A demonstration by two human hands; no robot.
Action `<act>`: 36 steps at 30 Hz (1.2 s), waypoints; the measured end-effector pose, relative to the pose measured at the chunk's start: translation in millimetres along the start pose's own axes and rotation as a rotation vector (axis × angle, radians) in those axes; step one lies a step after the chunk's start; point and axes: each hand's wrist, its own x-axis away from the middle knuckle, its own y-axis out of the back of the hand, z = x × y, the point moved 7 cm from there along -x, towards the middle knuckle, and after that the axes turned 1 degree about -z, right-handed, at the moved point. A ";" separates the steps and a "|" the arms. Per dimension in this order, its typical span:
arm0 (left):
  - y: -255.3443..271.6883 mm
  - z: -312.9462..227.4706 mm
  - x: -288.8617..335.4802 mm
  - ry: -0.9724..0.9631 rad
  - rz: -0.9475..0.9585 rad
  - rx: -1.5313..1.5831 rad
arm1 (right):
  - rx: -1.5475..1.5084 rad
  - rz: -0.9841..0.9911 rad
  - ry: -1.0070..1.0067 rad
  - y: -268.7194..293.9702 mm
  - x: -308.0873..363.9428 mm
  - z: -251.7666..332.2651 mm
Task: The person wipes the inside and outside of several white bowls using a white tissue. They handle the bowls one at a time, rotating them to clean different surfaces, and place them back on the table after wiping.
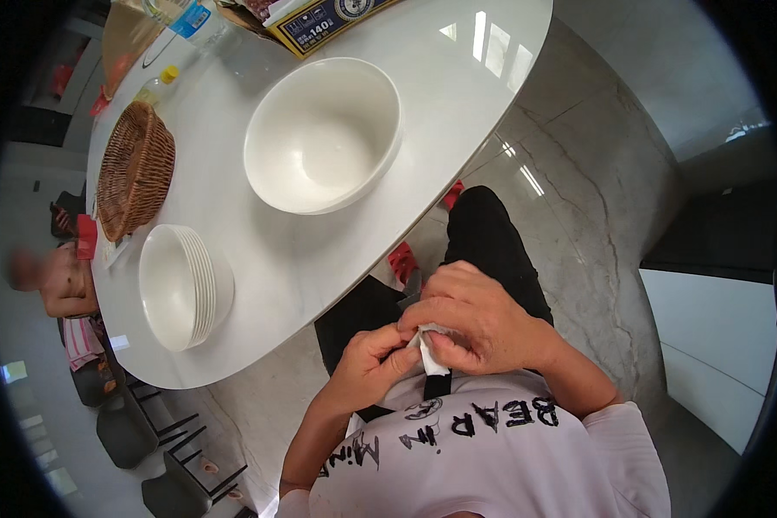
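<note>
My left hand and my right hand meet in front of my shirt, over my lap, with the fingers of both closed. Pinched between them is a small, crumpled white piece that looks like tissue or thin cloth. The fingers cover much of it. Beyond the hands, on the white oval table, stand a large white bowl and a stack of several smaller white bowls. The large bowl has nothing in it. Neither hand touches the table.
A brown wicker basket stands by the table's far left edge, near a yellow-capped bottle. A dark, gold-edged box and a clear bottle stand at the back. Dark chairs and a shirtless person are at left; a white cabinet is at right.
</note>
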 end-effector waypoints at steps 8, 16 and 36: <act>7.0 -13.5 10.8 -0.204 0.038 0.075 | -0.777 -0.129 -0.453 14.3 27.8 -60.6; 3.6 8.6 2.8 0.098 0.019 0.229 | -0.226 0.019 -0.241 2.2 4.2 -15.5; -6.6 12.2 -2.5 0.110 -0.100 0.661 | -0.811 -0.201 -0.537 5.3 39.4 -67.6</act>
